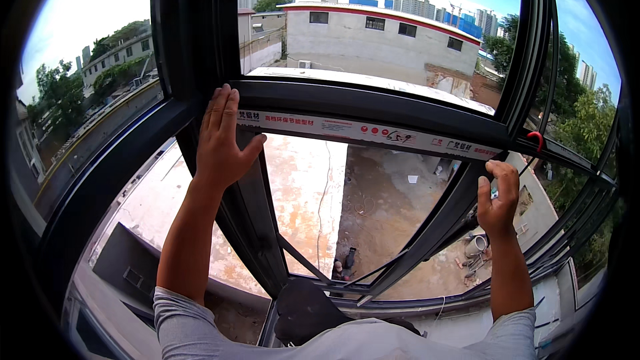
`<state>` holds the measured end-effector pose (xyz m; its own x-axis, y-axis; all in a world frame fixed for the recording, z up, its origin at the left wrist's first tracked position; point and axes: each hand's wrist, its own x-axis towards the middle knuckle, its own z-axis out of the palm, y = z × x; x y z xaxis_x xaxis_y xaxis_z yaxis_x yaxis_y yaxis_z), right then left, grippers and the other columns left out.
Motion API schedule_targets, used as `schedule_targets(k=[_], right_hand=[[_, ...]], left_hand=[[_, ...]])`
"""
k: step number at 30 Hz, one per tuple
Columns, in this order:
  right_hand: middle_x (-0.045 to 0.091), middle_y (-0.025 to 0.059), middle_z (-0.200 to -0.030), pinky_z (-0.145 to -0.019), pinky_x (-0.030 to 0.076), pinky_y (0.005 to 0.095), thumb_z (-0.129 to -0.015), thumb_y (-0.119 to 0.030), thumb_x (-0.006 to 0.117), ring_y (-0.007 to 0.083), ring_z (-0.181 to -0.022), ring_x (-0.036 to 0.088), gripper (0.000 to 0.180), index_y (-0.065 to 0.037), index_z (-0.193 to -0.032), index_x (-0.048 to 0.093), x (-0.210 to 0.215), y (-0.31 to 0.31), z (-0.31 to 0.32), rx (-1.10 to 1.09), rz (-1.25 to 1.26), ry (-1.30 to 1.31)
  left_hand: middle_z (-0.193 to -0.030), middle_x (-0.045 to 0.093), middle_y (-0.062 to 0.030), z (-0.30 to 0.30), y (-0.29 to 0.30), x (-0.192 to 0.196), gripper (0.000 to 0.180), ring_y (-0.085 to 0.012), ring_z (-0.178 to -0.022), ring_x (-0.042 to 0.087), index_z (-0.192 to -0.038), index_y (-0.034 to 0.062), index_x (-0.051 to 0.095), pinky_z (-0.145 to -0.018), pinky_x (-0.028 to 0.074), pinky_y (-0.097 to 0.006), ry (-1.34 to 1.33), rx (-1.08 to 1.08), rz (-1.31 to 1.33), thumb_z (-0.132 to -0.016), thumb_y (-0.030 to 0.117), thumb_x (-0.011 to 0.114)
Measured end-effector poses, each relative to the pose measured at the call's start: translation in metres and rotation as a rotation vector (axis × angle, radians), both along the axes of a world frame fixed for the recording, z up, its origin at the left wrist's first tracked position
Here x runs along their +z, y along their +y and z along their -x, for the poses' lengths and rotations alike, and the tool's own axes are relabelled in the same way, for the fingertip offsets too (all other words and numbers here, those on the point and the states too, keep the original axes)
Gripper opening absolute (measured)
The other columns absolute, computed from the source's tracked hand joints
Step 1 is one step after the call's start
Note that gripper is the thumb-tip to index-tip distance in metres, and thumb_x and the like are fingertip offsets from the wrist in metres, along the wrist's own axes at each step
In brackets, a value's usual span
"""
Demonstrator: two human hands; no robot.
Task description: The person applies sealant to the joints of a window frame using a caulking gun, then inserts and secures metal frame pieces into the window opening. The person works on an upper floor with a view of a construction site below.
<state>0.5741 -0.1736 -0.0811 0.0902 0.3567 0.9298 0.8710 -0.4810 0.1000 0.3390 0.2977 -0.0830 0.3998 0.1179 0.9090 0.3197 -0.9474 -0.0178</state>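
Observation:
A dark window frame spans the view, with a horizontal crossbar (pixel 373 108) at chest height. Along the crossbar's near face runs a printed white protective film (pixel 413 139) with handwriting on it. My left hand (pixel 220 143) lies flat against the crossbar's left end, by the upright post (pixel 193 33), with fingers stretched and thumb out. Just below the crossbar's right end, my right hand (pixel 500 203) is raised with curled fingers. A small pale bit shows between its thumb and fingers, too little to name. A red hook-shaped piece (pixel 536 139) sticks out right of that hand.
Below the crossbar, dark lower frame bars (pixel 427 243) slope inward around an opening high above a yard (pixel 393 180). A bucket (pixel 476 246) and debris lie at lower right. Several dark bars (pixel 567 227) run along the right side. Across the yard stands a pale building (pixel 380 43).

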Motion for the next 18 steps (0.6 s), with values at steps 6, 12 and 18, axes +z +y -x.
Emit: schedule_targets(k=[6, 12, 18], right_hand=[[0.070, 0.0171, -0.117, -0.101, 0.050, 0.0446, -0.089, -0.009, 0.072, 0.0364, -0.111, 0.063, 0.031, 0.003, -0.118, 0.069, 0.025, -0.013, -0.054, -0.121, -0.032, -0.134], [0.071, 0.0163, -0.119, -0.101, 0.051, 0.0430, -0.087, -0.013, 0.074, 0.0339, -0.111, 0.063, 0.035, 0.002, -0.118, 0.071, 0.028, -0.023, -0.074, -0.202, 0.025, -0.137], [0.072, 0.0148, -0.111, -0.096, 0.053, 0.0426, -0.084, -0.009, 0.074, 0.0331, -0.104, 0.065, 0.028, 0.001, -0.110, 0.073, 0.035, -0.020, -0.078, -0.146, 0.011, -0.104]], left_hand=[[-0.162, 0.039, -0.0211, -0.021, 0.039, 0.004, 0.074, -0.0363, -0.153, 0.034, -0.156, 0.0021, 0.040, -0.125, 0.028, -0.047, 0.052, 0.144, -0.063, -0.104, 0.052, 0.054], [-0.159, 0.043, -0.0213, -0.042, 0.047, 0.001, 0.066, -0.0368, -0.152, 0.035, -0.153, 0.0023, 0.045, -0.125, 0.027, -0.049, -0.028, 0.099, -0.071, -0.106, 0.047, 0.053], [-0.154, 0.050, -0.0202, -0.073, -0.045, 0.004, 0.054, -0.0369, -0.149, 0.040, -0.149, 0.0027, 0.050, -0.126, 0.029, -0.051, -0.043, -0.146, -0.185, -0.097, 0.012, 0.061]])
